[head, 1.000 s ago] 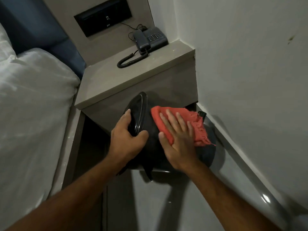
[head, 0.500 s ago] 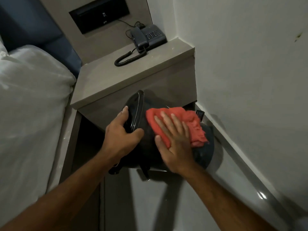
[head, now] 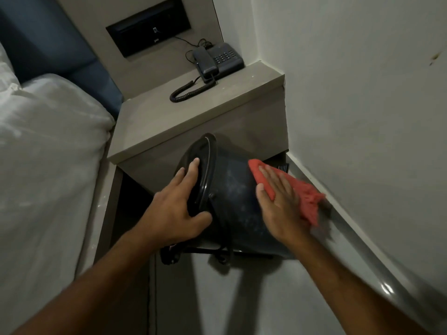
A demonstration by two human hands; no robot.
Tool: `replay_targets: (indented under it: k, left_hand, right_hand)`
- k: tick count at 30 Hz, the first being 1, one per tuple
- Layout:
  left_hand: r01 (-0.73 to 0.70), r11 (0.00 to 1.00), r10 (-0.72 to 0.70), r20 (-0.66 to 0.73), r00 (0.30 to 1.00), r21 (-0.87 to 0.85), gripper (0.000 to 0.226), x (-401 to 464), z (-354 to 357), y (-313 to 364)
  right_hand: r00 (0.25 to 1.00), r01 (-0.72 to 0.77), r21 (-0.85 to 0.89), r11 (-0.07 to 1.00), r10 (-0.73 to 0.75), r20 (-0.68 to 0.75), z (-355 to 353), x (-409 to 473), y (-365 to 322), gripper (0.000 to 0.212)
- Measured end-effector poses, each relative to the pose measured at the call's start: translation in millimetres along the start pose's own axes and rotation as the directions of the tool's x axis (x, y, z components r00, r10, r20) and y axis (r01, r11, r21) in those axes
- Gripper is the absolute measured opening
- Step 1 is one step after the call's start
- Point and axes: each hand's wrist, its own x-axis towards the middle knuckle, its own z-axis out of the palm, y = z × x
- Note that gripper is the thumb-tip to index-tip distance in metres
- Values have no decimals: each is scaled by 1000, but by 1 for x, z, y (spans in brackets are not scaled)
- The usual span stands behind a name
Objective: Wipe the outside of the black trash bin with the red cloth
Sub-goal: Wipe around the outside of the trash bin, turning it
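The black trash bin (head: pixel 233 189) is tipped on its side in front of the bedside cabinet, its lid end pointing left. My left hand (head: pixel 177 209) grips the lid rim, fingers spread over the lid and thumb on the bin's side. My right hand (head: pixel 281 201) lies flat on the red cloth (head: pixel 307 197) and presses it against the bin's right end, near its base. The cloth is blurred and hangs past the bin toward the wall. A black pedal frame (head: pixel 193 252) sticks out below the bin.
The grey bedside cabinet (head: pixel 193 122) stands right behind the bin, with a dark corded phone (head: pixel 217 60) on top. A bed with white bedding (head: pixel 43 165) fills the left. The white wall and its glossy skirting (head: pixel 358 257) run close along the right. Grey floor (head: pixel 254 298) lies below.
My right hand has slid the red cloth along the bin from near the lid to the right end by the base. My left hand keeps its hold on the lid rim.
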Motion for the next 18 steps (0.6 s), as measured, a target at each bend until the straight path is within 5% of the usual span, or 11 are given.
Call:
replay_targets:
  k: [4, 8, 12, 15, 18]
  left_hand:
    - [-61, 973, 89, -115, 989, 223, 105, 11, -7, 20]
    - [-40, 976, 55, -64, 996, 213, 102, 19, -15, 22]
    - [-1, 983, 8, -41, 999, 182, 101, 30, -22, 17]
    - [43, 984, -34, -51, 998, 173, 102, 27, -24, 12]
    - [9, 982, 0, -49, 999, 187, 102, 28, -22, 9]
  right_hand:
    - [944, 324, 85, 942, -328, 28, 13, -10, -37, 49]
    - [797, 585, -262, 767, -604, 11, 19, -48, 43, 56]
    - [831, 521, -419, 744, -555, 48, 13, -67, 95, 57]
    - [842, 506, -358, 785, -539, 9, 26, -29, 39, 62]
    - [779, 574, -374, 728, -627, -24, 47, -14, -1, 76]
